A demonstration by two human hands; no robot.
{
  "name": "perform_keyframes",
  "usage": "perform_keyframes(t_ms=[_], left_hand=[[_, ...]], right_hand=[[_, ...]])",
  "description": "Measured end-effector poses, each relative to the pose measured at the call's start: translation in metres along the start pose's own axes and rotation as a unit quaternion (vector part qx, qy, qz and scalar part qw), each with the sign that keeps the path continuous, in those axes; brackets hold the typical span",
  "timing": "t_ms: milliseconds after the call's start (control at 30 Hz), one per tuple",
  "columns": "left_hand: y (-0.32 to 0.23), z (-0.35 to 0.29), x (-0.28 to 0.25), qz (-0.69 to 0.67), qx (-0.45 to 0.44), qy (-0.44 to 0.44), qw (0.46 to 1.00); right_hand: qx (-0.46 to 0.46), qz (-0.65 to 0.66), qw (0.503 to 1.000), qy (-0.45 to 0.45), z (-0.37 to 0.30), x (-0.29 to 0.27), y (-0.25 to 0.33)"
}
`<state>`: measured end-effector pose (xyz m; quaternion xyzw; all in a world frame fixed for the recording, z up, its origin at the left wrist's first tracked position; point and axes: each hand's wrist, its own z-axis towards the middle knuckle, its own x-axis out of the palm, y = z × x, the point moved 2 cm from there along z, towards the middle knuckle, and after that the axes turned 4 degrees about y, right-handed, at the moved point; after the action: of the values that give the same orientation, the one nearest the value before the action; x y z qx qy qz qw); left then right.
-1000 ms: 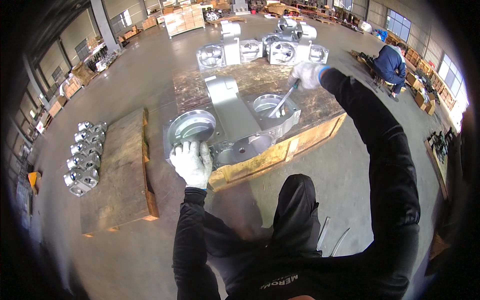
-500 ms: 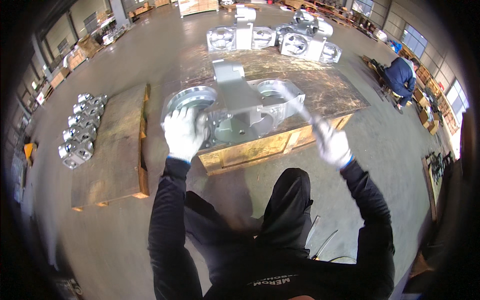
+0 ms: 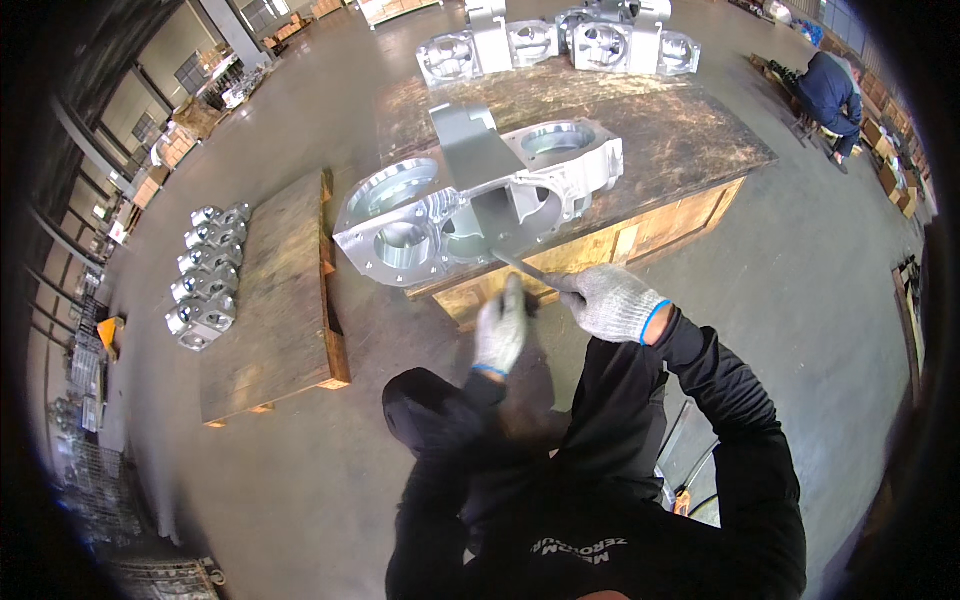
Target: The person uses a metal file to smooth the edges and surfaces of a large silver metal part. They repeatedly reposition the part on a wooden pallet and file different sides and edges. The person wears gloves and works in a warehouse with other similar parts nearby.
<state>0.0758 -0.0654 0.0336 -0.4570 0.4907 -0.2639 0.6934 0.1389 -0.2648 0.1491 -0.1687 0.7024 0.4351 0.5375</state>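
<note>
one hand (image 3: 502, 328), left, now off casting (image 3: 485, 155)

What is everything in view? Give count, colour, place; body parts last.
Large casting: one, silver, crate's near side
Long tool: one, grey, in right hand
Rear castings: at least two, silver, crate's far end
Wooden crate: one, brown, centre
Wooden pallet: one, brown, left floor
Small castings: several, silver, along pallet's left side
Co-worker: one, dark blue clothes, upper right
Boxes: several, brown, far right
Orange object: one, orange, far left
Left hand: one, pale glove, below tool
Right hand: one, pale glove, gripping tool
Arms: two, black sleeves, below
Legs: two, black, lower centre
</note>
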Motion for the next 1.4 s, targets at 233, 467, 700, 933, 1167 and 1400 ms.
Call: perform_keyframes(t_ms=[233, 467, 700, 933, 1167, 1400], left_hand=[[0.0, 0.043, 0.069, -0.459, -0.177, 0.072, 0.868], [-0.019, 0.025, 0.055, -0.429, -0.248, 0.018, 0.869], [-0.032, 0.044, 0.049, -0.329, -0.154, 0.078, 0.928], [-0.038, 0.038, 0.032, -0.228, -0.067, 0.118, 0.964], [-0.035, 0.046, 0.031, -0.163, -0.126, 0.114, 0.972], [-0.018, 0.04, 0.028, -0.172, -0.204, 0.079, 0.961]], right_hand=[[0.061, -0.006, 0.998, 0.008, 0.024, -0.015, 0.003], [-0.001, 0.0, 1.0, 0.008, 0.017, -0.012, 0.017], [-0.005, -0.006, 1.0, -0.011, 0.024, -0.008, 0.018], [-0.004, 0.005, 0.997, -0.071, 0.024, -0.001, 0.023], [0.006, 0.026, 0.999, -0.036, 0.03, 0.011, 0.008], [-0.01, 0.048, 0.999, 0.001, 0.031, 0.011, 0.016]])
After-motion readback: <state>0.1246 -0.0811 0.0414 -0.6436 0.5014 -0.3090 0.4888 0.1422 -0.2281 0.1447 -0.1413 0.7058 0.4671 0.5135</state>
